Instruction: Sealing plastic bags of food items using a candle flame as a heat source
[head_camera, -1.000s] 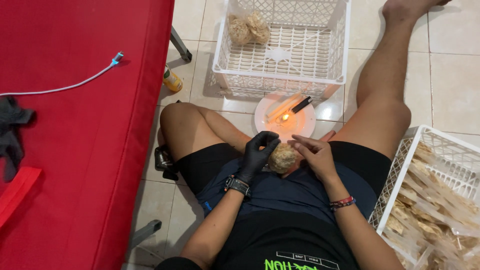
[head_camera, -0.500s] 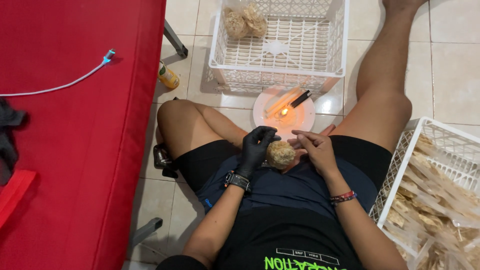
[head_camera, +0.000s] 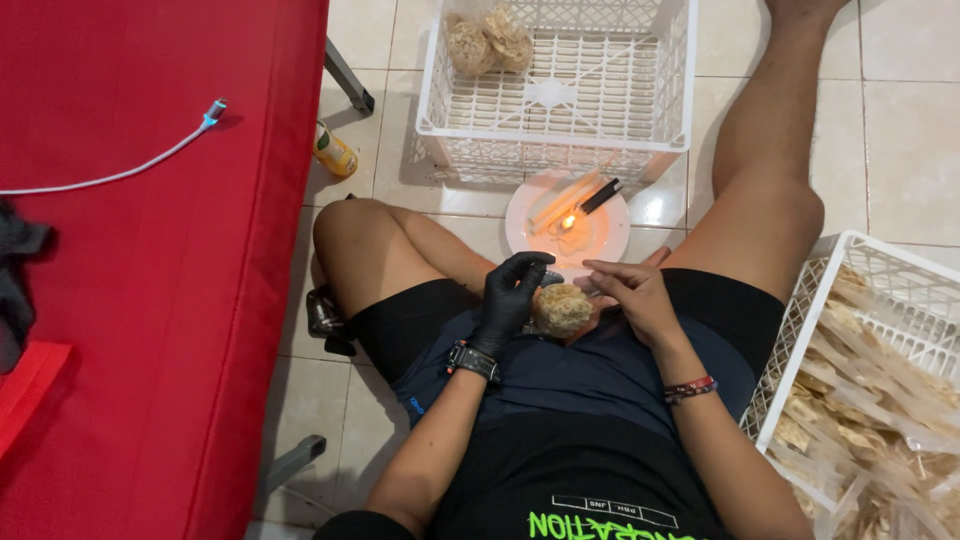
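Your gloved left hand (head_camera: 508, 297) is cupping the pale round bundle (head_camera: 562, 308) over your lap, fingers curled around it; your bare right hand (head_camera: 632, 294) is pinching its edge, fingertips closed.

Right crate (head_camera: 880, 300) cut off at edge; lap bundle (head_camera: 562, 308) partly hidden.
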